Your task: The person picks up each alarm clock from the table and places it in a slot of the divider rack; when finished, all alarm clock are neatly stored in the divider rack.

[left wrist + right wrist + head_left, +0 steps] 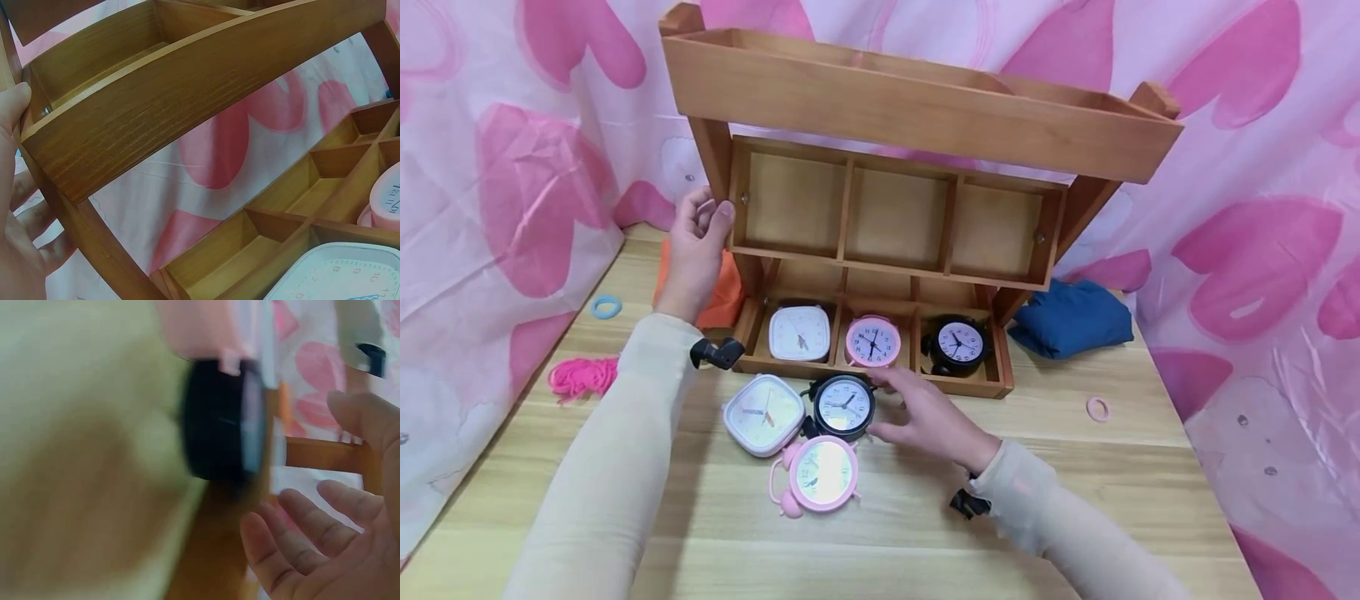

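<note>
My left hand [696, 242] grips the left side post of a wooden three-tier rack [917, 104], thumb in front and fingers behind in the left wrist view. My right hand [932, 412] is spread beside a black alarm clock [844, 405] on the table, with nothing in its fingers. Around that clock lie a white square clock [764, 415] and a pink twin-bell alarm clock [823, 473]. In the rack's bottom compartments, left to right, sit a white square clock [799, 333], a pink round clock [872, 342] and a black round clock [958, 344].
Orange cloth [722, 292] lies left of the rack, and a dark blue cloth bundle [1071, 318] to its right. A blue ring [606, 307] and pink yarn [582, 377] are at the left, a pink ring [1098, 408] at the right. A heart-patterned curtain [1262, 250] hangs behind.
</note>
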### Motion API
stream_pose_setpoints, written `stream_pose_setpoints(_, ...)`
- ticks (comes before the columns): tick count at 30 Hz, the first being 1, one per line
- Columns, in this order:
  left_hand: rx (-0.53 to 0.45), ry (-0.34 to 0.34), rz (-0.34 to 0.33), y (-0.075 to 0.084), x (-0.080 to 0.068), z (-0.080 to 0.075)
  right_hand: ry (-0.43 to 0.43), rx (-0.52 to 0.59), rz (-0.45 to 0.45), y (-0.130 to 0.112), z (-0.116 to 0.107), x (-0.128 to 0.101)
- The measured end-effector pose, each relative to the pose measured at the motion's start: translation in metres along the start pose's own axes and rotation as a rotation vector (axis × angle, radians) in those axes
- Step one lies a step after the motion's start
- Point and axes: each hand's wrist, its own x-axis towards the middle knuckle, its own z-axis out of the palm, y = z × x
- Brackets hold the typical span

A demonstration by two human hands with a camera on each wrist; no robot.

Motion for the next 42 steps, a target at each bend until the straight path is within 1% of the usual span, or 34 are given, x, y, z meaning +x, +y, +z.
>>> stream_pose_setpoints(2,-0.015,0.016,0.002,0.000,-0.001,-0.003,-0.009,-0.007,-0.012,0.006,0.010,0.000)
stream_pose_setpoints(6,-0.023,0.039,0.004,0.000,-0.004,-0.006,-0.006,-0.076,-0.018,0.013,0.026,0.004)
stream_pose_setpoints(11,-0.002,0.038,0.000,0.001,-0.004,-0.007,0.006,-0.139,0.006,0.015,0.036,0.007)
stream_pose_setpoints(18,0.009,0.028,-0.001,0.002,-0.001,-0.006,0.004,-0.166,0.027,0.012,0.043,0.010)
stream_pose_setpoints(24,0.000,0.028,0.008,0.001,0.000,-0.007,-0.020,-0.224,0.037,0.011,0.048,0.013)
stream_pose_setpoints(30,0.016,0.026,0.007,0.000,0.001,-0.007,-0.023,-0.271,0.044,0.011,0.048,0.015)
stream_pose_setpoints(39,0.013,0.018,0.006,0.000,0.001,-0.006,-0.029,-0.348,0.038,0.010,0.047,0.015)
stream_pose_setpoints(42,0.017,0.017,0.004,0.000,0.001,-0.006,-0.042,-0.353,0.039,0.011,0.046,0.015)
